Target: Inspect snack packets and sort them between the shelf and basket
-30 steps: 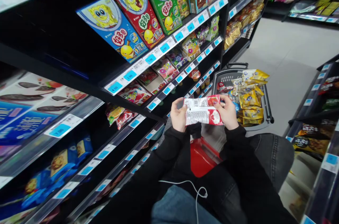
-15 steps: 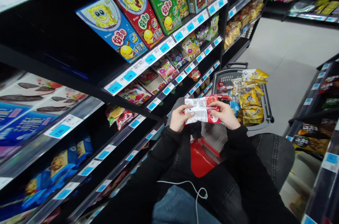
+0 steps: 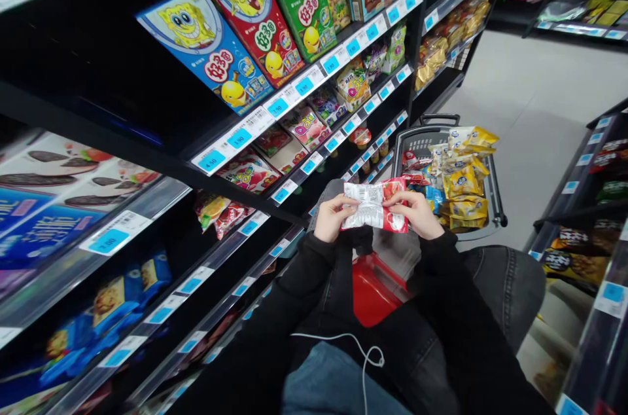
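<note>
Two red-and-white snack packets (image 3: 375, 205) are held flat in front of me, printed backs up, one above the other. My left hand (image 3: 330, 217) grips their left ends and my right hand (image 3: 416, 213) grips their right ends, a ring showing on one finger. Both arms are in black sleeves. Just beyond the packets stands a grey shopping basket (image 3: 422, 140) heaped with yellow snack bags (image 3: 464, 180) and a few red packets.
Black shelves with blue price tags fill the left side, holding cartoon snack boxes (image 3: 218, 52) and biscuit packs. A red basket (image 3: 375, 290) sits below my hands. More shelving stands at the right edge (image 3: 596, 218). Pale floor (image 3: 530, 94) stretches beyond the grey basket.
The packets have tipped slightly and shifted a little; both hands regripped their ends with fingers curled over the top. The view barely moved.
</note>
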Available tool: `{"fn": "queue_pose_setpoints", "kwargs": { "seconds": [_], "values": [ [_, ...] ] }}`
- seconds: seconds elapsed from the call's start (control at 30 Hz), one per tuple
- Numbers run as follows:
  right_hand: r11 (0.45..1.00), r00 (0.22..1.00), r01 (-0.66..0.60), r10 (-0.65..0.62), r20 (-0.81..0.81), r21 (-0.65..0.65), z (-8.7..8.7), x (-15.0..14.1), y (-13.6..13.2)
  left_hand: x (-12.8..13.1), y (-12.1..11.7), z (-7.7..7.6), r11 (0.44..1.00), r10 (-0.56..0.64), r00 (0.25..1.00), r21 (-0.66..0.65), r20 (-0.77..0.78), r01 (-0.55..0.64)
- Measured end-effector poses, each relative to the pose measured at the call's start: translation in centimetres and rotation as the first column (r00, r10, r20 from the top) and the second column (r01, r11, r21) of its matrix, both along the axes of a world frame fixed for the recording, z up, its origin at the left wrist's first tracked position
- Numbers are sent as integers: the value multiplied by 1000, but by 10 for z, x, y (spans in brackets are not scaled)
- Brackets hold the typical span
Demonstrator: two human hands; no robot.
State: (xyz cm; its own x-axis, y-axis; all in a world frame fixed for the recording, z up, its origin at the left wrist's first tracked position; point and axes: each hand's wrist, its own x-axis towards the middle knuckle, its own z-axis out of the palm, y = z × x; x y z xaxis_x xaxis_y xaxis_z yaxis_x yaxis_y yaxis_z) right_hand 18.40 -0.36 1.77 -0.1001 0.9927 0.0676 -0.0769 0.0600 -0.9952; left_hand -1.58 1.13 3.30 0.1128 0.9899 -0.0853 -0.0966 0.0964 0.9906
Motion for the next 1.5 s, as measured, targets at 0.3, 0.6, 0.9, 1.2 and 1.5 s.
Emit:
{"fn": "queue_pose_setpoints", "kwargs": {
  "seconds": [0.3, 0.6, 0.9, 1.2, 1.5],
  "values": [
    [1000, 995, 9, -11, 103, 13, 4, -5, 0, -3, 0, 1, 998, -58, 993, -37, -102, 54],
    [997, 986, -44, 34, 162, 59, 6, 2, 0, -4, 2, 9, 991, 74, 984, 124, -161, -54],
    [975, 936, 222, -217, 277, 12, 13, -14, -3, 8, -8, 12, 981, 121, 956, 182, -267, -73],
    [939, 934, 335, -342, -101, -83, -7, -26, 3, 9, 1, 0, 979, 202, 979, 15, -23, -201],
    [974, 973, 182, -198, -119, -136, -6, -11, 4, 9, -6, 16, 891, -115, 963, -404, 242, 208]
  ]
}}
